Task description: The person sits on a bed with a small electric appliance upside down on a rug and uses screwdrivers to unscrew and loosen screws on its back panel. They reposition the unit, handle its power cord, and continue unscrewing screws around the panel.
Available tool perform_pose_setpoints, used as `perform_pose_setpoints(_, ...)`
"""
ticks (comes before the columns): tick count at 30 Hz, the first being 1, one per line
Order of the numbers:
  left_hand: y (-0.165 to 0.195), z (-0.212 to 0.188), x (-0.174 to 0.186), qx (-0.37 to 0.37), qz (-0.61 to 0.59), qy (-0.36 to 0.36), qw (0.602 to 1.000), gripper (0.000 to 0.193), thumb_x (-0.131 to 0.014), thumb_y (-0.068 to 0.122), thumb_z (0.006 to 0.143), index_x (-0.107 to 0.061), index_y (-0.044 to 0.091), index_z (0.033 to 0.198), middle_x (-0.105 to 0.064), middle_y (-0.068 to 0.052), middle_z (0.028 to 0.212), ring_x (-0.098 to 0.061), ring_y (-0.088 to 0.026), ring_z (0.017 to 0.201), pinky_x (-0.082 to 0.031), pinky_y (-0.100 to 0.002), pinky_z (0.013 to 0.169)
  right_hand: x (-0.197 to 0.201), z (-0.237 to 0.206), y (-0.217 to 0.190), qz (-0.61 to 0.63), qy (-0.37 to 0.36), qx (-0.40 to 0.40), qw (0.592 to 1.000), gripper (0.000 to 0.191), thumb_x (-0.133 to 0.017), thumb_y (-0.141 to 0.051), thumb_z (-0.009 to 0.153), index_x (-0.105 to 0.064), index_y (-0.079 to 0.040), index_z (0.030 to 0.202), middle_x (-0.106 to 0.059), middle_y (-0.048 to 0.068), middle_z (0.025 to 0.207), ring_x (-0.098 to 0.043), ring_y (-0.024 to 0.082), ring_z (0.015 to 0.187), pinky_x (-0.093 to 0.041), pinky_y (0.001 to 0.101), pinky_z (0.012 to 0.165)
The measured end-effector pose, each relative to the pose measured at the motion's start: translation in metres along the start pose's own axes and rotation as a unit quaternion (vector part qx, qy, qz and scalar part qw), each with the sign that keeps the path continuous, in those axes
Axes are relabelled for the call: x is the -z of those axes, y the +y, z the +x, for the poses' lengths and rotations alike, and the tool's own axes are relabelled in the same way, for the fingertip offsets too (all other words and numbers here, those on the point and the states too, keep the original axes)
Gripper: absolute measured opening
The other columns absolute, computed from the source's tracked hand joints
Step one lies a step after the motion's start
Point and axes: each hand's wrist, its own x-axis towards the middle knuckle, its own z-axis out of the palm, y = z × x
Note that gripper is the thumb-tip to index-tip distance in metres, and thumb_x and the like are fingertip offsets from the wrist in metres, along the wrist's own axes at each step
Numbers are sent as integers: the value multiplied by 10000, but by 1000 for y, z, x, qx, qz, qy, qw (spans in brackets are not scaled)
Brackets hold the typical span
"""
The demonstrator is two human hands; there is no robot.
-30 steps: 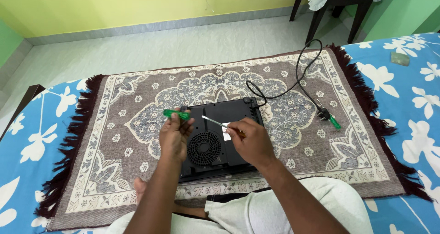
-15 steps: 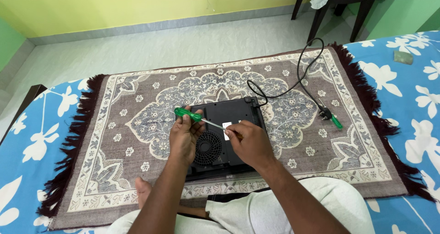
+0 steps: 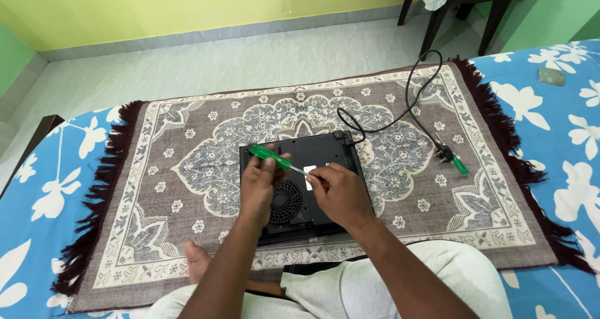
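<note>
The left hand [image 3: 262, 184] is gripping the green handle of a screwdriver [image 3: 270, 157], whose shaft is slanting toward 4 o'clock. The right hand [image 3: 340, 191] is pinching the shaft near its tip, over the black cooker [image 3: 322, 149] lying underside up at the rug's [image 3: 187, 137] centre. The cord [image 3: 409, 106] is running toward 1 o'clock. I judge 1 screw is being addressed; next the tip needs seating squarely, then steady turning.
</note>
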Motion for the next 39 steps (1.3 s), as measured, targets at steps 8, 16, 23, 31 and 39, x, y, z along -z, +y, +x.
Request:
perform_pose_setpoints(8,-18,-2,-6,-11,0,-52,999,419,-575,292,1029,-532,54,1371,-773,-108,1172,-711,-140,935,-569,-316,811,-7,-2,4,16,24,14,999,131,-738,-171,910,-762,-58,971,-721,88,885,-731,235,687,-574,354,600)
perform_pose_setpoints(16,-17,-11,-17,21,25,-45,998,362,-550,273,1024,-544,62,1318,-773,-97,1153,-737,-140,961,-579,-316,818,-11,-2,13,-2,12,11,1000,140,-736,-175,917,-758,-59,993,-704,78,848,-715,215,652,-562,354,571)
perform_pose_setpoints(23,-11,-11,-17,4,6,-47,999,373,-587,252,1019,-548,42,1325,-773,-115,1143,-725,-155,946,-584,-318,806,-10,2,21,49,-15,11,999,165,-762,-186,913,-766,-45,998,-712,58,838,-704,152,673,-541,300,587)
perform_pose_setpoints(31,-5,-24,-30,-111,94,-91,985,366,-732,217,941,-706,58,1269,-760,-84,1082,-724,-137,981,-611,-320,856,-4,8,36,284,-124,-94,946,299,-765,-194,899,-703,-69,1163,-706,-48,868,-619,16,728,-526,211,641)
perform_pose_setpoints(39,-1,-33,-43,-96,165,-134,973,425,-752,244,921,-698,119,1323,-749,-47,1143,-688,-108,940,-586,-292,820,41,16,68,315,-108,-80,940,266,-753,-122,908,-734,-28,1156,-764,17,955,-697,77,863,-582,250,776)
